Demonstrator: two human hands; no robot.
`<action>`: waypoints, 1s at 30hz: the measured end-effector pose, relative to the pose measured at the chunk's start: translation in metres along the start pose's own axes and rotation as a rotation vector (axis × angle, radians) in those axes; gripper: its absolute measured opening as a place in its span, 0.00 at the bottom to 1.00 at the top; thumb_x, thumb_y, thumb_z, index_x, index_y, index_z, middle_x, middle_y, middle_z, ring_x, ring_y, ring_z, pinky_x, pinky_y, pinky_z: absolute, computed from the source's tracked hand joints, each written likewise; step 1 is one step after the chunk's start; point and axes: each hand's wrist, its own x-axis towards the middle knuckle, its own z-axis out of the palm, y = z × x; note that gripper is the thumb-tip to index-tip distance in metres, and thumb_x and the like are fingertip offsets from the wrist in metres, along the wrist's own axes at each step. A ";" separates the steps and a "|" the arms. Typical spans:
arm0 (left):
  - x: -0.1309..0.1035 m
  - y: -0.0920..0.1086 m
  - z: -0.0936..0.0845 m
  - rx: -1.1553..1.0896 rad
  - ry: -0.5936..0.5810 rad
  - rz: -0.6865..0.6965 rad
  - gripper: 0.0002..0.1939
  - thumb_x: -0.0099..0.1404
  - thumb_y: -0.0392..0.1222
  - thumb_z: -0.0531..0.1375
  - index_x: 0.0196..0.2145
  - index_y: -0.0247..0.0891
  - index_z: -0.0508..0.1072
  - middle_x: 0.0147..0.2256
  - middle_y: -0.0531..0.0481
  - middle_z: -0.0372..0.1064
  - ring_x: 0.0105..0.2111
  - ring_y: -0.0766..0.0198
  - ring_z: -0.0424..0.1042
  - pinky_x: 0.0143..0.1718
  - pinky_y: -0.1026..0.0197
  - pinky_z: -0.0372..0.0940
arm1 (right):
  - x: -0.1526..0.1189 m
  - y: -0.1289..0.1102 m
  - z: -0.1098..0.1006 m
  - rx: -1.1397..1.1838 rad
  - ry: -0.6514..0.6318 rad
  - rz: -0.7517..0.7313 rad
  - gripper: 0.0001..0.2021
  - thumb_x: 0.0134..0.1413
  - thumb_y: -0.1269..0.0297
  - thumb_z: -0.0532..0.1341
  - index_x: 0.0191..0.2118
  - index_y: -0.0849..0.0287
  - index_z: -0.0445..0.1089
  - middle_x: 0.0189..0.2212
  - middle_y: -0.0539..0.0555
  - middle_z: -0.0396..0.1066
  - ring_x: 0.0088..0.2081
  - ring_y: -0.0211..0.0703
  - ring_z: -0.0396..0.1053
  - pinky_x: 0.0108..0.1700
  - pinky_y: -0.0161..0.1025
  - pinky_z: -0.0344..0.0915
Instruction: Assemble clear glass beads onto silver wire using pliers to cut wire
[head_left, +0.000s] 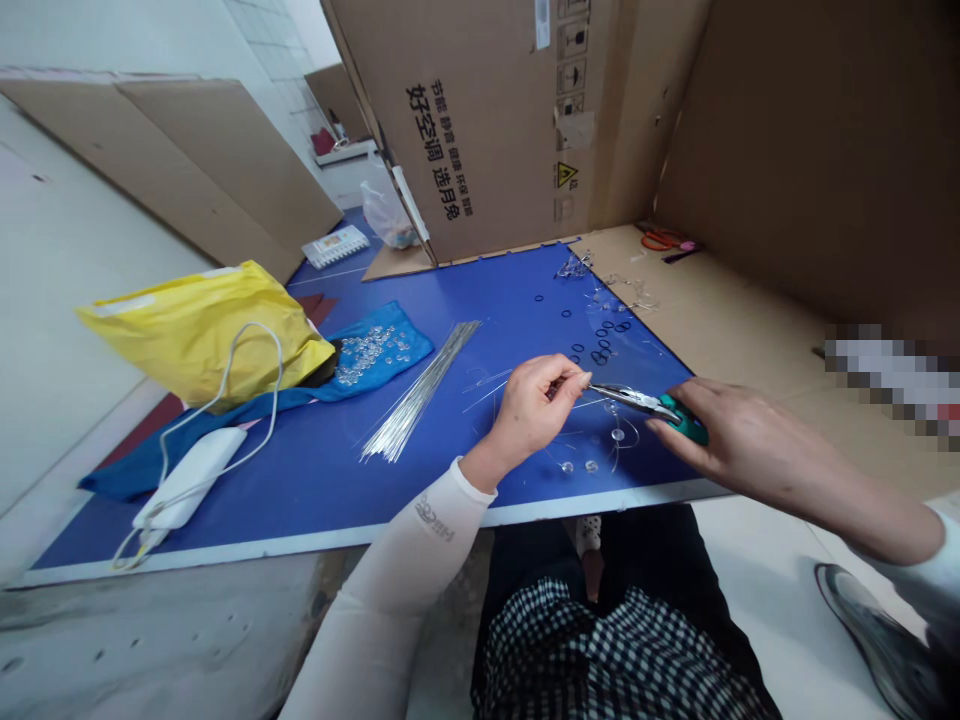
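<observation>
My right hand is wrapped round the green handles of a pair of needle-nose pliers, whose jaws point left. At the jaw tips, the thumb and fingers of my left hand are pinched together; what they hold is too small to make out. Below the pliers lie clear beads with thin curved wires among them. Several small black rings are scattered just beyond my hands. To the left of my left hand a bundle of straight silver wires rests on the blue tabletop.
Clear beads sit on a blue cloth beside a yellow bag. A white power bank with a cable lies front left. Cardboard stands behind, with orange-handled scissors at back right. Beaded wire pieces lie near the far edge.
</observation>
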 end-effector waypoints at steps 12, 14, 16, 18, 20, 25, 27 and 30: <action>0.000 0.001 -0.002 -0.016 0.004 -0.038 0.15 0.71 0.45 0.58 0.27 0.38 0.70 0.24 0.52 0.71 0.25 0.68 0.67 0.29 0.63 0.60 | 0.001 0.002 -0.002 0.063 -0.040 0.010 0.20 0.66 0.46 0.51 0.40 0.58 0.68 0.31 0.59 0.71 0.30 0.52 0.70 0.32 0.48 0.64; 0.000 0.000 -0.001 -0.003 -0.006 -0.025 0.15 0.71 0.46 0.57 0.27 0.38 0.70 0.24 0.52 0.71 0.25 0.68 0.66 0.29 0.63 0.60 | 0.002 0.002 -0.002 0.080 -0.038 0.015 0.19 0.66 0.46 0.51 0.39 0.57 0.67 0.31 0.59 0.71 0.30 0.52 0.70 0.33 0.49 0.64; 0.000 0.000 -0.001 0.007 -0.013 -0.005 0.16 0.71 0.47 0.57 0.27 0.38 0.70 0.24 0.53 0.70 0.25 0.68 0.65 0.29 0.63 0.59 | 0.002 0.002 -0.001 0.092 -0.040 0.021 0.18 0.66 0.45 0.51 0.39 0.56 0.66 0.31 0.58 0.70 0.31 0.52 0.70 0.33 0.50 0.64; -0.001 -0.001 -0.001 0.015 -0.018 0.010 0.16 0.71 0.47 0.57 0.27 0.39 0.70 0.24 0.53 0.68 0.24 0.68 0.64 0.29 0.63 0.59 | 0.002 0.002 -0.001 0.098 -0.044 0.026 0.18 0.66 0.45 0.51 0.38 0.55 0.65 0.31 0.58 0.69 0.30 0.52 0.69 0.33 0.50 0.64; -0.001 -0.002 0.000 0.025 -0.020 0.017 0.16 0.71 0.48 0.57 0.27 0.39 0.70 0.24 0.54 0.68 0.24 0.68 0.62 0.29 0.62 0.58 | 0.001 0.002 0.000 0.099 -0.049 0.028 0.18 0.66 0.45 0.52 0.36 0.55 0.64 0.30 0.57 0.69 0.30 0.51 0.68 0.32 0.49 0.64; 0.000 -0.002 0.000 0.049 -0.015 0.032 0.16 0.72 0.47 0.57 0.27 0.39 0.69 0.24 0.54 0.67 0.24 0.68 0.62 0.29 0.62 0.58 | 0.000 0.002 0.001 0.072 -0.029 0.008 0.18 0.66 0.45 0.52 0.36 0.55 0.64 0.30 0.58 0.69 0.30 0.51 0.69 0.32 0.49 0.64; 0.000 -0.002 -0.001 0.049 -0.017 0.041 0.16 0.72 0.47 0.57 0.27 0.39 0.69 0.23 0.54 0.66 0.24 0.68 0.62 0.29 0.62 0.58 | 0.000 0.003 0.001 0.054 -0.019 -0.003 0.18 0.66 0.46 0.52 0.36 0.56 0.65 0.30 0.58 0.69 0.29 0.52 0.69 0.32 0.50 0.64; 0.000 -0.002 -0.001 0.058 -0.020 0.034 0.15 0.71 0.47 0.57 0.27 0.39 0.69 0.23 0.55 0.65 0.24 0.68 0.62 0.30 0.62 0.58 | 0.001 0.003 0.002 0.033 -0.016 -0.010 0.18 0.67 0.47 0.51 0.36 0.56 0.65 0.30 0.59 0.69 0.29 0.53 0.69 0.32 0.50 0.64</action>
